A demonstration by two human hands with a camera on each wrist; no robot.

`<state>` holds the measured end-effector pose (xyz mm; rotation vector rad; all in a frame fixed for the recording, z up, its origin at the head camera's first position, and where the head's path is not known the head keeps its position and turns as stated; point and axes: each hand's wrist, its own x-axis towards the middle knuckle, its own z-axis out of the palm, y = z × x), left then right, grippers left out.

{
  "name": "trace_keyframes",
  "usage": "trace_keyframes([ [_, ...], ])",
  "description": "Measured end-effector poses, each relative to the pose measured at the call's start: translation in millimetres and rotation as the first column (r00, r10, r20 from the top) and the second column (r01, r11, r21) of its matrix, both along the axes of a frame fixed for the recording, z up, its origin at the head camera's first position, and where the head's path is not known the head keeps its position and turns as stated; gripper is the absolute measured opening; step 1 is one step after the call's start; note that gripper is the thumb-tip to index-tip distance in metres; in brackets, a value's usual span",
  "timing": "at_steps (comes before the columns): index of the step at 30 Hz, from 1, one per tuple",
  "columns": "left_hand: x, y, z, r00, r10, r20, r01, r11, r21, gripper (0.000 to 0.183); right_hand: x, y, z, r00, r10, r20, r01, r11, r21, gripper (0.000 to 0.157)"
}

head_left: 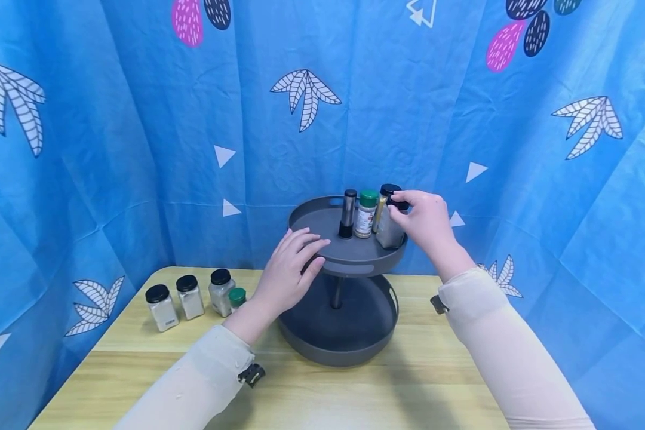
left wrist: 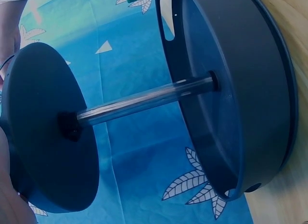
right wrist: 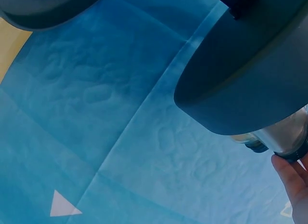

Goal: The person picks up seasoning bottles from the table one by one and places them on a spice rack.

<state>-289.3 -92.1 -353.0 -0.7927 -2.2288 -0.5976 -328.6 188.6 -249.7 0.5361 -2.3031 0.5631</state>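
Note:
A dark grey two-tier turntable (head_left: 349, 269) stands on the table. On its upper tier are a slim black-capped shaker (head_left: 347, 214), a green-capped spice jar (head_left: 365, 216), a black-capped jar with yellow showing (head_left: 379, 210) and a square clear jar (head_left: 389, 230). My right hand (head_left: 427, 218) pinches the black lid of the square jar at the tier's right side; that jar also shows in the right wrist view (right wrist: 288, 132). With fingers extended, my left hand (head_left: 290, 272) rests at the upper tier's left front rim.
At the table's left stand black-lidded jars (head_left: 163, 313) (head_left: 192, 303) (head_left: 220, 298) and a green-capped jar (head_left: 237, 296) partly hidden behind my left wrist. The lower tier (head_left: 333, 352) has a raised wall around it. A blue patterned curtain (head_left: 301, 161) hangs behind and at both sides.

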Motion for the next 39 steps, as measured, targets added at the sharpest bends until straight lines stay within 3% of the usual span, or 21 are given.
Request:
trace_keyframes([
  [18, 1.7, 0.5, 1.0, 1.000, 0.003, 0.002, -0.003, 1.000, -0.004, 0.042, 3.1, 2.2, 3.2, 0.997, -0.022, 0.070, 0.022, 1.000, 0.008, 0.026],
  [39, 2.6, 0.4, 1.2, 1.000, -0.006, 0.002, 0.006, 1.000, -0.002, 0.040, 5.7, 6.5, 4.4, 0.997, 0.008, 0.078, -0.008, 1.000, 0.002, 0.027],
])
